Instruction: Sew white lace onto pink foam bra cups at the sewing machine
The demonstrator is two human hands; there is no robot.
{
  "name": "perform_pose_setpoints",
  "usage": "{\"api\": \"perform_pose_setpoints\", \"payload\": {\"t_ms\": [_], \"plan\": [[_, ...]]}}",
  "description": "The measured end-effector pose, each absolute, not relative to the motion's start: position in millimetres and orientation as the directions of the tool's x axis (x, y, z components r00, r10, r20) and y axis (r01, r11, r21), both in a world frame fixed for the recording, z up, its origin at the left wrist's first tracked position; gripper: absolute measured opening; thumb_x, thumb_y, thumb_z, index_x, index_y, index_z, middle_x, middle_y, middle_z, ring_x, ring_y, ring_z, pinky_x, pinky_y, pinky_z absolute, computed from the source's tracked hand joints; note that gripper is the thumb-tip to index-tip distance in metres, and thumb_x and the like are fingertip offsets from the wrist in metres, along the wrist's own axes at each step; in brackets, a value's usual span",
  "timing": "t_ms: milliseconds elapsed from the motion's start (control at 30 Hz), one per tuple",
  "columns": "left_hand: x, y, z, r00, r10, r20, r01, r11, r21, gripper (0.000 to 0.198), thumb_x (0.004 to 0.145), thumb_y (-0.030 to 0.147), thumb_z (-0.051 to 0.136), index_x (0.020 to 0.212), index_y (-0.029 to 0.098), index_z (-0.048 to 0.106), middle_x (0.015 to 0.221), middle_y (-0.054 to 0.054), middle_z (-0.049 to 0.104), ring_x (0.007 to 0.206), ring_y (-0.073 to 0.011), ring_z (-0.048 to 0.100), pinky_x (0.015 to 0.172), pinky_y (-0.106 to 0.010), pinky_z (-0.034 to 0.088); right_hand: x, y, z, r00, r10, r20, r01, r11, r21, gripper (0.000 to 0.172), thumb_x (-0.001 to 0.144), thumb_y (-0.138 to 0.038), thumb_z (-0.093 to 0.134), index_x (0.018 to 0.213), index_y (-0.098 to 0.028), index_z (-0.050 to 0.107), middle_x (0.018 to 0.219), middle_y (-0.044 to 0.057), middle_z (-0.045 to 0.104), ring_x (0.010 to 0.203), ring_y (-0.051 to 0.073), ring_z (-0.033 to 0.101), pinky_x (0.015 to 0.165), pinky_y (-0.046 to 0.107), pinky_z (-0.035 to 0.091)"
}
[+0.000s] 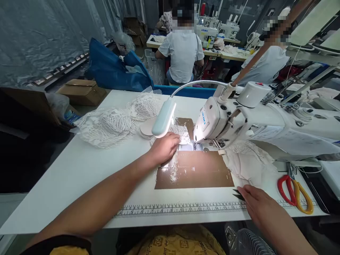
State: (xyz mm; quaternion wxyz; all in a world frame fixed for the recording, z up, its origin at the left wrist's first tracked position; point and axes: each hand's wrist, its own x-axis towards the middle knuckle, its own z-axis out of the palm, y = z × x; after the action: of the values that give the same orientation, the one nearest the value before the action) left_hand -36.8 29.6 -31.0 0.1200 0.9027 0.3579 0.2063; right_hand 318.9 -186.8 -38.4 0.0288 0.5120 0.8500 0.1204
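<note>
My left hand (165,147) is closed on the edge of a white lace piece (181,132), just left of the sewing machine's needle area, under the lamp head (164,118). Its fingertips are partly hidden by the lace. My right hand (256,201) is low over the table's front right, fingers together. Two dark pointed blades, apparently of thread snips (239,195), stick out from beneath its fingers; the rest of them is covered. The white sewing machine (212,118) stands between and beyond my hands, above a brown taped board (196,171).
White lace pieces (106,125) are heaped at the left, beside a beige oval pad (147,127). Pale fabric (247,159) lies under the machine arm. Scissors (294,193) with red and yellow handles rest at the right. A printed ruler (180,210) runs along the front. A person (183,53) sits beyond.
</note>
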Motion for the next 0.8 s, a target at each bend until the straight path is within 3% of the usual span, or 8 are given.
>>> {"api": "perform_pose_setpoints", "payload": {"t_ms": [133, 233, 300, 467, 600, 733, 800], "plan": [[-41, 13, 0, 0.812, 0.577, 0.087, 0.459, -0.724, 0.515, 0.023, 0.088, 0.016, 0.053, 0.102, 0.02, 0.07, 0.109, -0.006, 0.069, 0.105, -0.0221, 0.06, 0.092, -0.037, 0.049, 326, -186, -46, -0.512, 0.855, 0.088, 0.844, 0.482, 0.234, 0.047, 0.078, -0.003, 0.042, 0.119, -0.016, 0.062, 0.109, 0.013, 0.068, 0.095, 0.024, 0.066, 0.075, 0.032, 0.059], [-41, -14, 26, 0.95, 0.308, -0.048, 0.266, -0.723, 0.637, 0.023, 0.087, 0.02, 0.06, 0.107, 0.024, 0.07, 0.117, -0.004, 0.067, 0.114, -0.0206, 0.057, 0.099, -0.034, 0.046, 323, -186, -42, -0.474, 0.866, 0.158, 0.879, 0.458, 0.131, 0.037, 0.087, -0.01, 0.041, 0.115, -0.017, 0.065, 0.106, 0.012, 0.069, 0.095, 0.024, 0.067, 0.077, 0.035, 0.058], [-42, -27, 35, 0.963, 0.257, -0.079, 0.237, -0.673, 0.7, 0.031, 0.084, 0.025, 0.066, 0.114, 0.026, 0.068, 0.124, -0.005, 0.063, 0.118, -0.021, 0.055, 0.101, -0.033, 0.046, 320, -188, -36, -0.406, 0.89, 0.207, 0.913, 0.407, 0.039, 0.032, 0.091, -0.017, 0.042, 0.113, -0.018, 0.065, 0.105, 0.012, 0.07, 0.094, 0.025, 0.067, 0.077, 0.036, 0.058], [-51, -20, 28, 0.79, 0.613, -0.017, 0.421, -0.522, 0.741, 0.049, 0.083, 0.037, 0.066, 0.129, 0.024, 0.057, 0.138, -0.008, 0.052, 0.128, -0.0245, 0.047, 0.106, -0.038, 0.042, 304, -193, -16, -0.28, 0.909, 0.309, 0.921, 0.345, -0.18, 0.03, 0.091, -0.021, 0.049, 0.118, -0.021, 0.06, 0.104, 0.01, 0.071, 0.093, 0.023, 0.068, 0.081, 0.037, 0.055], [-47, 2, 15, 0.679, 0.712, -0.179, 0.563, -0.35, 0.749, 0.075, 0.076, 0.041, 0.071, 0.142, 0.019, 0.041, 0.135, -0.013, 0.053, 0.118, -0.0262, 0.055, 0.094, -0.036, 0.048, 276, -178, -4, -0.213, 0.923, 0.321, 0.851, 0.336, -0.404, 0.029, 0.093, -0.019, 0.046, 0.119, -0.022, 0.058, 0.098, 0.007, 0.072, 0.086, 0.018, 0.069, 0.073, 0.028, 0.055], [-39, 6, 12, 0.676, 0.695, -0.245, 0.564, -0.274, 0.779, 0.064, 0.079, 0.038, 0.066, 0.137, 0.017, 0.048, 0.1, -0.007, 0.066, 0.083, -0.0192, 0.062, 0.069, -0.029, 0.049, 242, -147, 0, -0.235, 0.954, 0.185, 0.764, 0.299, -0.571, 0.033, 0.096, -0.027, 0.04, 0.123, -0.022, 0.058, 0.107, 0.006, 0.071, 0.098, 0.019, 0.068, 0.078, 0.029, 0.055], [-39, 3, 11, 0.699, 0.678, -0.228, 0.502, -0.237, 0.832, 0.053, 0.08, 0.037, 0.065, 0.128, 0.016, 0.057, 0.095, -0.006, 0.065, 0.08, -0.0177, 0.06, 0.067, -0.027, 0.046, 229, -131, 2, -0.27, 0.958, 0.093, 0.739, 0.268, -0.618, 0.037, 0.098, -0.032, 0.037, 0.127, -0.023, 0.058, 0.115, 0.006, 0.069, 0.106, 0.021, 0.065, 0.084, 0.033, 0.054]]}}
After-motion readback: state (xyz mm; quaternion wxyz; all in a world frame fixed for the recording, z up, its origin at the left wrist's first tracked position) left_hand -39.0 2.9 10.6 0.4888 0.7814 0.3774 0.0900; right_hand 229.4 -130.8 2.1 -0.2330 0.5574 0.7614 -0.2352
